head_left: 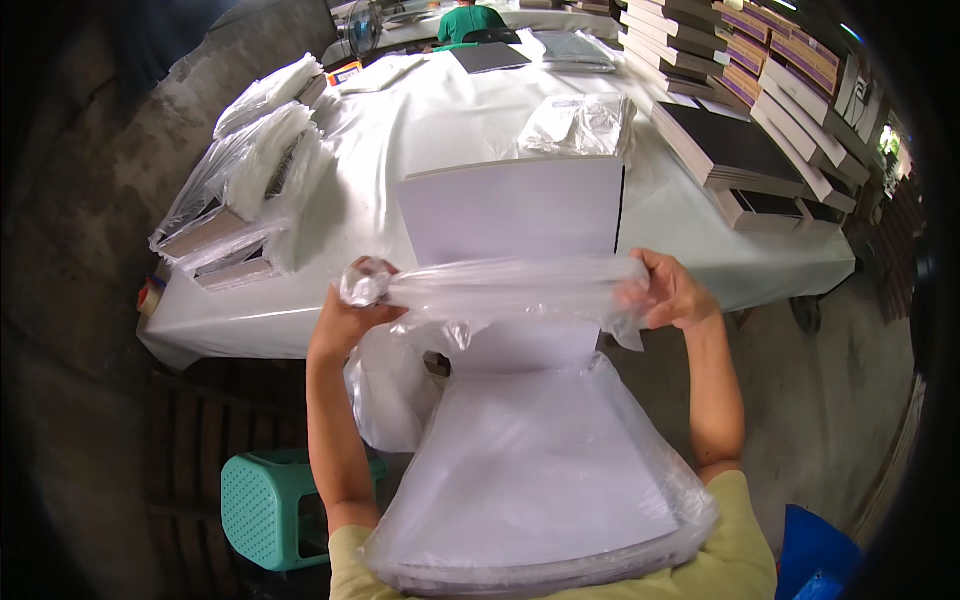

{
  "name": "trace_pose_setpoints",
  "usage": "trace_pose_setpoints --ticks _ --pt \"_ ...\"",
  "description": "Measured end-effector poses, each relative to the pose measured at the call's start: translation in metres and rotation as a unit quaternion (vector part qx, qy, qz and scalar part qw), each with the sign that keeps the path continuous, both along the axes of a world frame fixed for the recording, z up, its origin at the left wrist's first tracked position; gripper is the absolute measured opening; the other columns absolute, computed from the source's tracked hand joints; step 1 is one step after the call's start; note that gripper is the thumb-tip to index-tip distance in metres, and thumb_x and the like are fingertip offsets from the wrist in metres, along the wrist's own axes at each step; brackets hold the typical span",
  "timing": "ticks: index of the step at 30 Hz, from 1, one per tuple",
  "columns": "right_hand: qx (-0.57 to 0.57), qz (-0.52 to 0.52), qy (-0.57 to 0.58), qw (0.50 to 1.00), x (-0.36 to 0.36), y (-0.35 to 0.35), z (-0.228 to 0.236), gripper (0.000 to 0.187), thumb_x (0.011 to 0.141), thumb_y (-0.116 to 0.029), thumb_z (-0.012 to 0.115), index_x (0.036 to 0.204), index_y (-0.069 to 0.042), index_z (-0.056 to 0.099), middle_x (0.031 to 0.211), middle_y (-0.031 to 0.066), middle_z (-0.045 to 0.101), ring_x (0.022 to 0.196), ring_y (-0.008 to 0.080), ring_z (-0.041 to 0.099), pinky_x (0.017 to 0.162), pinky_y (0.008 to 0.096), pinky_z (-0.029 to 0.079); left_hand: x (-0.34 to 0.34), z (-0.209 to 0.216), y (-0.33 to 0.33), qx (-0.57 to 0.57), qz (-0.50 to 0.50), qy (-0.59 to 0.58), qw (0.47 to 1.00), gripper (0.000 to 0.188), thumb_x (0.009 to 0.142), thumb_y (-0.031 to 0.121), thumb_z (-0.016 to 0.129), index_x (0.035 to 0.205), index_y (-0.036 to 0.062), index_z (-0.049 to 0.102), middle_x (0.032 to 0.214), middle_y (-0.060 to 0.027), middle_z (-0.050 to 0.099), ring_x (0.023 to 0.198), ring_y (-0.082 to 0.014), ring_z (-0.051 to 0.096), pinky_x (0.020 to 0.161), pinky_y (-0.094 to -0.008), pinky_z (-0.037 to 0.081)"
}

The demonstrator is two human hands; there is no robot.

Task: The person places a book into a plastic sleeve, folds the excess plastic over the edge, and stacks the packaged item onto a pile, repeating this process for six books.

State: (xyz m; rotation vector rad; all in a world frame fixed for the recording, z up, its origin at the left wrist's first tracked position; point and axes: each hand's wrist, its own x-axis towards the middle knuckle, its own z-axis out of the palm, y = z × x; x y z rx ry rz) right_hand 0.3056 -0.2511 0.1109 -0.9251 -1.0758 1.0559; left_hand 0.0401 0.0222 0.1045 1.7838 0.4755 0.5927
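Observation:
My left hand (358,308) is closed around one end of a bunched strip of clear plastic film (500,285). My right hand (672,292) pinches the other end between thumb and fingers, so the film stretches crosswise between them. Beneath the strip is a white-faced flat slab (515,205), its far end over the table's near edge and its dark side edge showing on the right. Closer to my body, a clear plastic bag (540,470) covers a wide white surface. The strip hides whether these white parts are one piece. Loose film hangs below my left hand.
Plastic-wrapped packs (250,180) are piled on the left of the white-covered table (350,215). Dark-covered books or boards (730,150) are stacked on the right. Folded clear bags (575,125) lie farther back. A green stool (265,510) stands lower left. A person in green (468,22) sits beyond.

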Motion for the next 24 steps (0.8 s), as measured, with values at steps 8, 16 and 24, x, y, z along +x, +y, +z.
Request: trace_pose_setpoints --ticks 8,16,24 --pt "0.013 -0.576 -0.48 0.661 0.006 0.066 0.026 0.02 0.066 0.005 0.06 0.083 -0.004 0.055 0.075 0.0058 0.05 0.064 0.0214 0.05 0.059 0.0284 0.04 0.071 0.02 0.008 0.443 0.297 -0.104 0.84 0.055 0.061 -0.011 0.055 0.112 0.0094 0.054 0.093 -0.0129 0.047 0.085 -0.0286 0.051 0.069 -0.0346 0.043" --pt "0.099 -0.6 -0.449 0.654 -0.01 0.047 0.03 0.023 0.067 0.005 0.063 0.086 -0.008 0.063 0.081 0.0064 0.052 0.062 0.0172 0.053 0.049 0.0279 0.041 0.03 0.024 -0.013 0.132 0.066 -0.288 0.946 0.025 0.062 -0.003 0.048 0.086 -0.0017 0.057 0.08 -0.0082 0.056 0.078 -0.0153 0.053 0.072 -0.0275 0.041" --pt "-0.06 -0.206 -0.033 0.976 -0.039 -0.053 0.051 0.039 0.069 0.004 0.056 0.107 -0.002 0.051 0.071 0.0015 0.054 0.056 0.0045 0.047 0.049 0.0164 0.035 -0.018 0.0 -0.024 -0.191 -0.217 -0.091 0.953 0.025 0.069 0.006 0.066 0.091 -0.0011 0.055 0.079 -0.0047 0.055 0.082 -0.0149 0.055 0.074 -0.0292 0.045"
